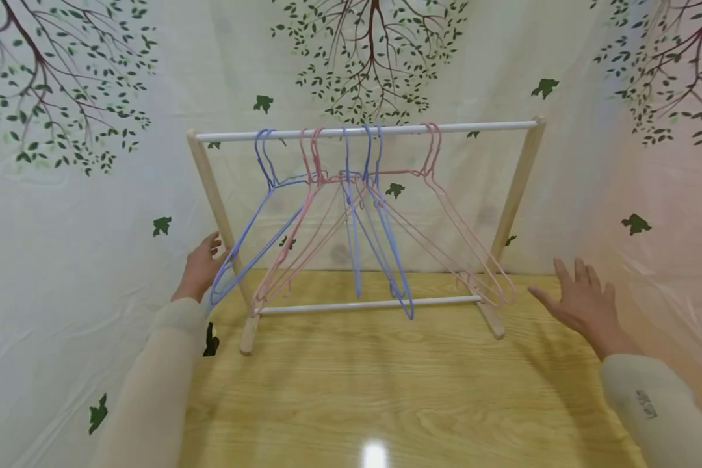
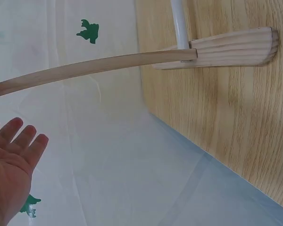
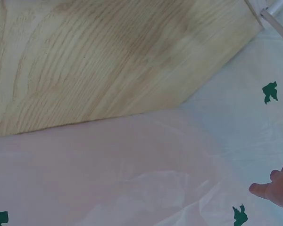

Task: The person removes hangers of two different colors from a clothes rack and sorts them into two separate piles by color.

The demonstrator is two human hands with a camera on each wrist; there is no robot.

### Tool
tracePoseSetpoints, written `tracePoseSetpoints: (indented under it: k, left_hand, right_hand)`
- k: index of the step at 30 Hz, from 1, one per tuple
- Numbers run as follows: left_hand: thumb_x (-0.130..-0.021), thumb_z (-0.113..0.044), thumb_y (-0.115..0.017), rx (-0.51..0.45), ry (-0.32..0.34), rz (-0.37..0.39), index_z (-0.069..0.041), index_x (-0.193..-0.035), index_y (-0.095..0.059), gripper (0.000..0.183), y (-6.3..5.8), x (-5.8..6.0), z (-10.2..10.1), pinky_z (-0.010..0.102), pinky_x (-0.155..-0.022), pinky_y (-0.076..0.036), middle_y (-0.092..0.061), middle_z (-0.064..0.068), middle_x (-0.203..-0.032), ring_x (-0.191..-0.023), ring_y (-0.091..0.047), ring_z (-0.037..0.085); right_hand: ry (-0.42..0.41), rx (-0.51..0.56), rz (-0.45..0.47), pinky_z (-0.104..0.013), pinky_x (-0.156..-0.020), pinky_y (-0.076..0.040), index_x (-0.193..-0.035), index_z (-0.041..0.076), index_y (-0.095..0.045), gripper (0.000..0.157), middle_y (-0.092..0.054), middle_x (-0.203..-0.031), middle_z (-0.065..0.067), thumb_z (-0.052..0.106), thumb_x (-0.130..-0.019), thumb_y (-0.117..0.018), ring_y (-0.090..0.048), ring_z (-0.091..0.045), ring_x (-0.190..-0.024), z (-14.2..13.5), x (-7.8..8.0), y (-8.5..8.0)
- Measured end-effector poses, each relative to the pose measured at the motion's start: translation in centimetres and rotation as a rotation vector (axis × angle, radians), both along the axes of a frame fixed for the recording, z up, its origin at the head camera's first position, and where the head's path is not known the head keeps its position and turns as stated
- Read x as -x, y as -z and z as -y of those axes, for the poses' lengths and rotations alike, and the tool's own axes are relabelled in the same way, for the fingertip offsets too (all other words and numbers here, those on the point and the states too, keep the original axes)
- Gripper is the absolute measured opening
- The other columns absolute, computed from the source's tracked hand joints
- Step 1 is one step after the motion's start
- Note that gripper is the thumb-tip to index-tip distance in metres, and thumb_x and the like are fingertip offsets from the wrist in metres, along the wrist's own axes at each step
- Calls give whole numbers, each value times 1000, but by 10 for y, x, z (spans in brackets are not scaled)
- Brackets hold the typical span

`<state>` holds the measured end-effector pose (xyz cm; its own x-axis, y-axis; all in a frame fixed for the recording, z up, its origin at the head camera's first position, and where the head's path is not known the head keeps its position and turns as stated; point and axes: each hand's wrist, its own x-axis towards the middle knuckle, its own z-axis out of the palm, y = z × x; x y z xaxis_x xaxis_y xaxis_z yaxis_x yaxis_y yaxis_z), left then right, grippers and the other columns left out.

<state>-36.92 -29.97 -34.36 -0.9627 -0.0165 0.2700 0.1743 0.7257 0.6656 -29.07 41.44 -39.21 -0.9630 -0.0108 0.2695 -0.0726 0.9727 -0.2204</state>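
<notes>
A small garment rack with wooden side posts and a white top rail stands on a wooden table. Several blue hangers and pink hangers hang from the rail, bunched at the left and middle, with a pink pair off to the right. My left hand is beside the left post, fingers spread and slightly bent; the left wrist view shows this hand apart from the post. Out to the right of the rack, my right hand is held with fingers extended, touching nothing.
The wooden tabletop spreads in front of the rack. A white lower bar joins the rack's wooden feet. Pale sheeting printed with branches and leaves surrounds the table. A small black object shows by the left sleeve.
</notes>
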Motion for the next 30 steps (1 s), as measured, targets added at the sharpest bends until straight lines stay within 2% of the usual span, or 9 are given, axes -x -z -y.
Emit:
tracePoseSetpoints:
  k: [5, 9, 12, 15, 17, 19, 23, 26, 30]
  left_hand:
    - [-102, -37, -57, -28, 34, -42, 10, -152, -19, 79, 7, 7, 2, 59, -108, -36, -38, 37, -144, -130, -42, 51]
    - [-102, -32, -58, -36, 60, -129, 10, -137, -47, 56, 13, 12, 1, 62, -100, -43, -50, 36, -135, -119, -51, 52]
    - [-102, -24, -59, -56, 64, -150, 11, -121, -55, 40, 14, 13, -3, 57, -95, -48, -56, 34, -128, -116, -56, 49]
    - [-102, -21, -59, -109, 57, -110, 11, -124, -55, 39, 11, 11, -7, 44, -91, -54, -56, 33, -129, -116, -58, 45]
    - [-102, -20, -58, -160, 55, -71, 11, -128, -53, 41, 8, 10, -8, 34, -89, -55, -55, 32, -132, -117, -58, 42]
    - [-102, -20, -58, -195, 45, -47, 10, -131, -52, 43, 6, 11, -8, 29, -88, -55, -54, 31, -134, -116, -58, 39]
    - [-102, -18, -58, -258, 51, -22, 11, -138, -47, 47, 6, 16, -8, 37, -94, -54, -52, 31, -136, -116, -56, 38]
    - [-103, -18, -56, -294, 83, -19, 12, -140, -43, 50, 8, 22, -5, 43, -95, -53, -50, 33, -136, -117, -54, 41]
    - [-104, -27, -54, -302, 132, -44, 13, -140, -42, 56, 10, 28, 3, 28, -84, -57, -54, 33, -128, -114, -55, 41]
  right_hand:
    - [-12, 22, -31, -82, -100, -4, -158, 2, -4, 92, 2, -154, -41, 61, -99, -43, -2, -61, -138, 1, 2, -7]
    - [-23, 14, -73, -80, -100, -9, -158, 0, -7, 90, -3, -154, -41, 59, -100, -43, -7, -61, -138, 3, 5, -14]
    - [-37, 1, -113, -79, -99, -15, -157, -2, -11, 88, -8, -153, -42, 58, -100, -43, -13, -61, -136, 7, 8, -21]
    - [-51, -3, -147, -78, -97, -19, -156, -3, -15, 87, -12, -152, -42, 57, -100, -45, -17, -61, -135, 11, 10, -30]
    - [-58, 6, -156, -78, -97, -20, -156, -3, -16, 86, -12, -153, -41, 56, -100, -45, -17, -60, -135, 16, 12, -37]
    - [-64, 26, -158, -78, -99, -18, -156, -2, -15, 85, -11, -153, -41, 55, -101, -45, -15, -60, -136, 21, 12, -43]
    - [-78, 61, -156, -77, -102, -14, -157, -1, -13, 84, -8, -155, -40, 53, -101, -44, -12, -60, -138, 30, 10, -55]
    - [-95, 60, -160, -76, -105, -13, -157, -1, -13, 83, -7, -155, -39, 53, -102, -44, -12, -59, -139, 39, 8, -64]
    - [-119, 52, -173, -74, -106, -15, -156, -3, -15, 82, -10, -155, -39, 51, -102, -45, -15, -59, -138, 52, 7, -74]
